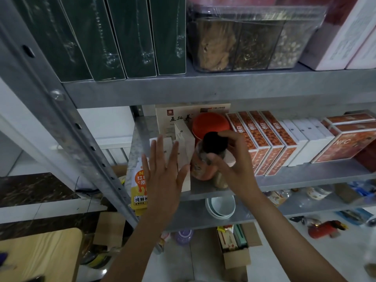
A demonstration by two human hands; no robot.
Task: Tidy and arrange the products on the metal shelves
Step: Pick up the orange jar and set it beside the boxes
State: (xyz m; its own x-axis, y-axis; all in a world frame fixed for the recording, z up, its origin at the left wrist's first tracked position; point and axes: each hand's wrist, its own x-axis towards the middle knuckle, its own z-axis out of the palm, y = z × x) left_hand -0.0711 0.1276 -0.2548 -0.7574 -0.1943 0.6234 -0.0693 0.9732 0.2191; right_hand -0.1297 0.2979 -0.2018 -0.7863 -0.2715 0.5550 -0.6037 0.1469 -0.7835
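Fingers (231,136) of the right hand (234,165) were curled round the top of a bottle (200,165). The index finger arched over the far side of its black cap (214,142), and the thumb pressed the neck just below the cap on the near side. The bottle, orange-labelled, leaned slightly at the front of the middle metal shelf (305,177). Whether its base rested on the shelf could not be told.

The left hand (164,178) was released, its fingers straight and spread. Its palm faced a pair of upright white cartons (184,145) just left of the bottle, with its fingertips overlapping them. The thumb lay near the lower edge of the nearer carton, close to the bottle but apart from it.

Behind the bottle stood a red round tin (210,123). To its right ran a row of orange boxes (266,143), then plain white boxes (307,143) and stacked orange NFC packs (345,141). A yellow pouch (139,188) hung at the shelf's left end. White bowls (220,207) sat on the shelf beneath.
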